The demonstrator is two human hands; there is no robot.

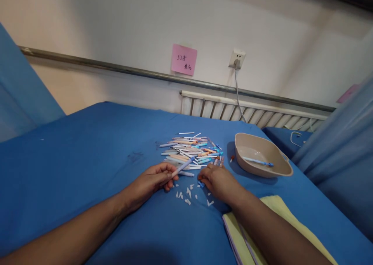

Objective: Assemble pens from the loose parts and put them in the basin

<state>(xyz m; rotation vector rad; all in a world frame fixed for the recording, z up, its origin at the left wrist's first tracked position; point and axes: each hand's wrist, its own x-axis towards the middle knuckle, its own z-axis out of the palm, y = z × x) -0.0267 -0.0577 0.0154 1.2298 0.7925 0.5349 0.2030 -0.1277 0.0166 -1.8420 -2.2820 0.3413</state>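
Note:
My left hand (153,181) rests on the blue cloth with its fingers closed round a pale pen (183,166) that points up and right toward the pile. My right hand (217,179) lies knuckles up just right of it, fingers curled, with a small blue piece (201,184) at its fingertips. A pile of several pens and pen parts (194,150) in white, blue and orange lies just beyond both hands. Several small white caps (188,195) are scattered between and below my hands.
A beige oval tray (279,168) holding one blue-tipped pen (258,161) stands right of the pile. A yellow cloth (279,210) lies under my right forearm. Behind are a radiator (247,111), a wall socket with cable (236,59) and a pink note (183,59).

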